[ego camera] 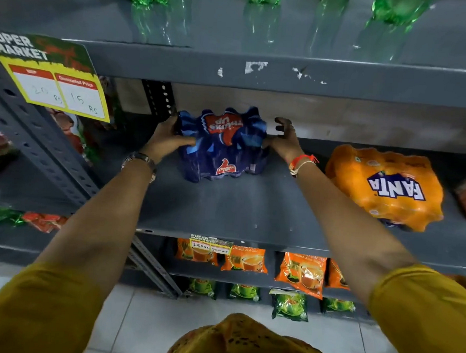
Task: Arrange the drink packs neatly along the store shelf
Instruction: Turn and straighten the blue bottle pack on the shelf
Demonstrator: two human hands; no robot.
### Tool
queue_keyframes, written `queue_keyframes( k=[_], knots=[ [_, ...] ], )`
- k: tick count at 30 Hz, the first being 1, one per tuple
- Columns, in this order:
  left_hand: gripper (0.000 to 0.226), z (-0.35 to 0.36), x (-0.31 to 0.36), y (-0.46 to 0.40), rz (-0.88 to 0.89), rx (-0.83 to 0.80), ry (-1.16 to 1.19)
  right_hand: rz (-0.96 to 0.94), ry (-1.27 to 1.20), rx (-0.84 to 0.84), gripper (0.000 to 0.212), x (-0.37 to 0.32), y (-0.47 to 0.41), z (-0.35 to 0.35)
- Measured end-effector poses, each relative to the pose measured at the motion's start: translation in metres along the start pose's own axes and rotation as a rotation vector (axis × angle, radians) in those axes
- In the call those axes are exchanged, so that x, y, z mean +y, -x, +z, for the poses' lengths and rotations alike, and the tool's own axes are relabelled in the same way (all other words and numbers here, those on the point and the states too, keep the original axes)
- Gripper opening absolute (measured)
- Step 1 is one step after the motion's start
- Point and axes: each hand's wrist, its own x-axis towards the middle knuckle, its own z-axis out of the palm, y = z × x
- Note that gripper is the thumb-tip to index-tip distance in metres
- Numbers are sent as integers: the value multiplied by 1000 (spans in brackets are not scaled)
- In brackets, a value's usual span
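While gripping, fingers point(186, 140) on blue pack point(223, 145).

Grey metal shelving point(260, 74) (paint chipped) over pale tiled floor point(141, 326)

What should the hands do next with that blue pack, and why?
Probably slide the blue pack right, toward the orange pack. A bare stretch of shelf separates them. The left hand grips its side; the right hand sits open at the other.
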Motion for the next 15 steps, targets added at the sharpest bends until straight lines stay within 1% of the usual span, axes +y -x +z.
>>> queue_keyframes(
  k=[3,5,7,9,12,15],
  knots=[
    [60,-1,2,-2,-28,-51,93,10,128,-252,88,-3,-2,-3],
    [52,2,1,0,-41,-47,181,7,154,-345,95,-4,-2,-2],
    [51,5,-1,3,-47,-31,256,-1,144,-347,100,-3,-2,1],
    [56,9,-4,4,-35,-21,309,-9,137,-341,104,0,-3,4],
    [65,15,-7,6,-48,13,368,-1,94,-334,103,2,-3,7],
    [66,19,-15,11,-93,-9,397,-8,61,-325,100,3,-3,8]
  ],
)
